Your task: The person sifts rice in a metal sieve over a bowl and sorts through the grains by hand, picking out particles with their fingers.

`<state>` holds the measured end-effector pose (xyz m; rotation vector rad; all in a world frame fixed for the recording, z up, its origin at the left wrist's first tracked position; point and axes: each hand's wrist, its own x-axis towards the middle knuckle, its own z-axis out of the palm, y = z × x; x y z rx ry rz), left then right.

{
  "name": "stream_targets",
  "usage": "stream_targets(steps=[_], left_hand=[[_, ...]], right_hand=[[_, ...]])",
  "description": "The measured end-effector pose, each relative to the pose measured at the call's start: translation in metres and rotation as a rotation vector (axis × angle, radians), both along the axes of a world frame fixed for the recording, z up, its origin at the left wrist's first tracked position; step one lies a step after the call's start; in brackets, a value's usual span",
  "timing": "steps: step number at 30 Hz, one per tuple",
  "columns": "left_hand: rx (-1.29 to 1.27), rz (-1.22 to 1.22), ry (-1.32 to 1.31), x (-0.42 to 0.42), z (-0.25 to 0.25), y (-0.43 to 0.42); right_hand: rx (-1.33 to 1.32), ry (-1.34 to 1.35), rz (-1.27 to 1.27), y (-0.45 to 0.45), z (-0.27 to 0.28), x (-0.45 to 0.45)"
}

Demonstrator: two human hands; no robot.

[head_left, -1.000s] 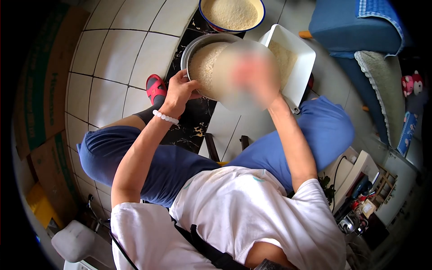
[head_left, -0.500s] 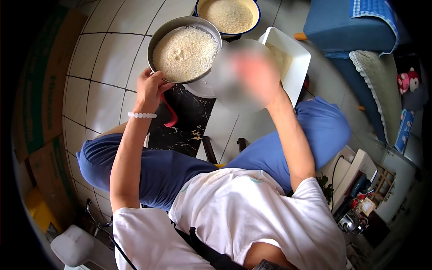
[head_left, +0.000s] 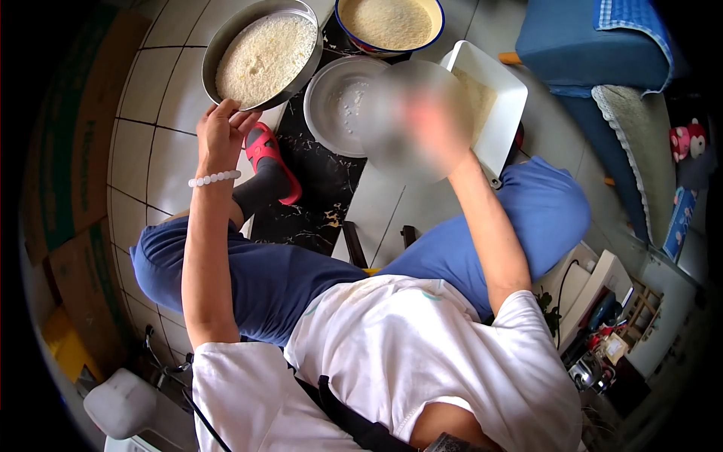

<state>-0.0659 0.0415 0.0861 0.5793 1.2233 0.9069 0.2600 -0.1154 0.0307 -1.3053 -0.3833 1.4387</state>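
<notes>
My left hand (head_left: 224, 135), with a white bead bracelet (head_left: 215, 178), is closed on the near rim of a round metal pan (head_left: 307, 71). White rice (head_left: 263, 60) fills the pan, which is held up over the floor at the upper left. My right hand (head_left: 440, 132) lies under a round blur, so its fingers and anything in them are hidden. It is between a pale round bowl (head_left: 320, 102) with a few white grains and a white rectangular basin (head_left: 514, 98). The basin contains some pale tan material.
A blue-rimmed enamel bowl (head_left: 438, 34) of pale grain stands at the top. Beneath the bowls is a black marbled surface (head_left: 316, 188). A red shoe (head_left: 282, 169) is below the pan. At right is a blue seat (head_left: 561, 45); cardboard boxes (head_left: 83, 135) line the left.
My left hand has carried the pan of rice up and left, tilting it slightly. This uncovers the pale bowl and the red shoe. My blurred right hand stays in nearly the same place.
</notes>
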Motion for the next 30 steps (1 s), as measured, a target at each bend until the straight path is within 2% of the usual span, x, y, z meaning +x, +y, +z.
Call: stream_targets(steps=[3,5,9,11,12,14,16,18,20,22,27,30], left_hand=[[0.001,0.000,0.005,0.004,0.000,-0.001],[-0.009,-0.021,0.008,0.006,-0.001,-0.003],[0.021,-0.095,0.026,0.020,0.006,-0.017],[-0.002,-0.148,0.017,0.027,0.005,-0.022],[0.002,-0.180,0.012,0.033,0.009,-0.028],[-0.006,-0.220,0.026,0.044,0.017,-0.038],[-0.004,-0.271,0.003,0.053,0.021,-0.046],[-0.014,-0.331,-0.008,0.056,0.018,-0.052],[-0.014,-0.377,-0.075,0.063,0.023,-0.059],[0.005,-0.418,-0.085,0.067,0.027,-0.064],[0.042,-0.489,-0.097,0.076,0.039,-0.074],[0.041,-0.503,-0.106,0.078,0.043,-0.077]], right_hand=[[0.010,-0.090,0.025,0.004,0.007,-0.002],[-0.063,0.024,-0.180,0.010,0.019,-0.008],[0.024,-0.122,-0.077,0.011,0.055,-0.015],[0.054,-0.335,0.000,0.014,0.073,-0.018],[0.062,-0.336,0.005,0.015,0.082,-0.019],[0.072,-0.585,0.089,0.013,0.102,-0.020],[0.084,-0.679,0.044,0.011,0.116,-0.021],[0.220,-1.041,-0.009,0.009,0.124,-0.020],[0.248,-1.122,-0.062,0.008,0.138,-0.022],[0.365,-1.376,-0.076,0.008,0.152,-0.024],[0.391,-1.392,-0.050,0.004,0.153,-0.024],[0.374,-1.474,0.069,0.004,0.149,-0.027]])
